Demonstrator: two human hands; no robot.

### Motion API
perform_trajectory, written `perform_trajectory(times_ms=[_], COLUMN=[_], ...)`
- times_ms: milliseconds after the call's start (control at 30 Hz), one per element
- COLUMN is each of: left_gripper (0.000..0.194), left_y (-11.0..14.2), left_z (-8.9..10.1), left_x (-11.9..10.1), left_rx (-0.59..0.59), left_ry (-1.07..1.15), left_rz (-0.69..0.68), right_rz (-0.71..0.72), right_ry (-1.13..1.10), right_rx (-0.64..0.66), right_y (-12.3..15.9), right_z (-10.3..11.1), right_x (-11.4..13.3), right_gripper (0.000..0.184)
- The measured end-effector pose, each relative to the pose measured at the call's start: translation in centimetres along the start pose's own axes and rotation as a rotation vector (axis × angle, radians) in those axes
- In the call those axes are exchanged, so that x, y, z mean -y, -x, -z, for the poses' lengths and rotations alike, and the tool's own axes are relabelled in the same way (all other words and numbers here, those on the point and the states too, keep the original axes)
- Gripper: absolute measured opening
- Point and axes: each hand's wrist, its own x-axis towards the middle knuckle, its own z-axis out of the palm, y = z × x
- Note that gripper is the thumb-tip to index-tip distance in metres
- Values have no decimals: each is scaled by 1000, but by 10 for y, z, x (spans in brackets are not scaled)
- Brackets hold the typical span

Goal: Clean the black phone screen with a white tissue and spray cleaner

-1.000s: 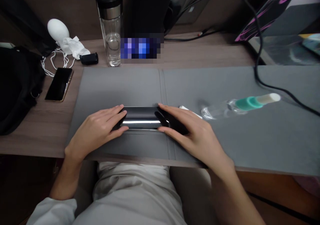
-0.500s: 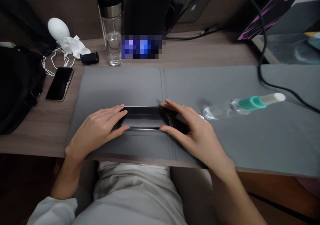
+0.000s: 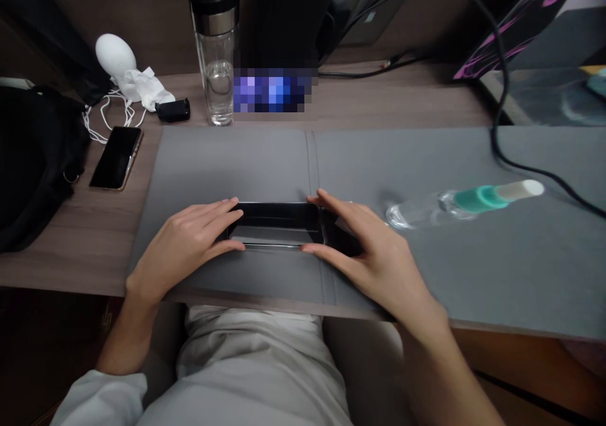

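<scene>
Near the front edge of the grey mat, a glossy black smartphone spans the gap between left hand and right hand, each pinching its long edges between thumb and fingers. Light, even rim pressure should probably keep it level.

the flat device is gleaming black, the desk mat is showing grey, the bottle's collar is showing teal.
</scene>
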Motion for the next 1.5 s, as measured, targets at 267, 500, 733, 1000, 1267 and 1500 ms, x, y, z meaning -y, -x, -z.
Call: perform_trajectory(times_ms=[267, 500, 733, 1000, 1267, 1500], left_gripper=[61, 74, 53, 50, 49, 48], left_y=[1, -1, 0, 1, 1, 0], left_z=[0, 4, 4, 5, 5, 6], left_x=[-1, -2, 0, 0, 2, 2], left_rx=[24, 49, 59, 36, 39, 58], left_ry=[46, -3, -15, -9, 9, 25], left_rz=[53, 112, 119, 99, 107, 122], right_rz=[15, 24, 13, 0, 2, 5], right_ry=[20, 24, 26, 43, 60, 73], right_rx=[10, 12, 21, 37, 65, 81], right_y=[1, 1, 1, 0, -3, -3], right_z=[-1, -1, 0, 0, 2, 2], right_x=[-4, -3, -2, -2, 2, 2], right_gripper=[82, 81, 81, 75, 64, 55])
